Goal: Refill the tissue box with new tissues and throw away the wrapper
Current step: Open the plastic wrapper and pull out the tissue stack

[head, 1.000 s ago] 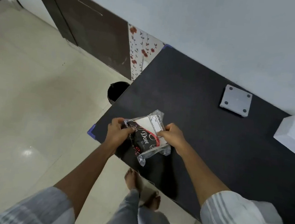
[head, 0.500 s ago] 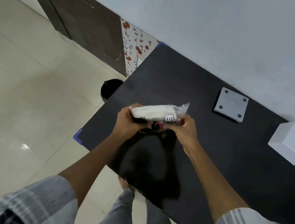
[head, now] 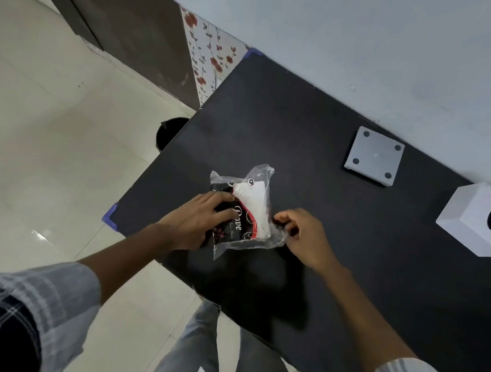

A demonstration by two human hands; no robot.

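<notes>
A pack of tissues (head: 246,212) in a clear, black and white plastic wrapper lies flat on the black table (head: 337,237), near its front-left corner. My left hand (head: 197,220) rests on the pack's left side and presses it down. Fingers of my right hand (head: 302,234) pinch the wrapper's right edge. The white tissue box (head: 476,223) stands at the far right with a round hole in its side. Its flat grey bottom panel (head: 374,156), with a dot at each corner, lies apart from it near the wall.
A black bin (head: 169,131) stands on the tiled floor just left of the table. A dark door (head: 127,29) and a flowered panel (head: 210,57) line the wall behind. Blue tape (head: 111,216) marks the table's front-left corner. My legs (head: 214,345) are below the table's near edge.
The pack was held up on edge between both hands; now it lies flat on the table. My left hand moved onto its top and my right hand shifted to the wrapper's right edge.
</notes>
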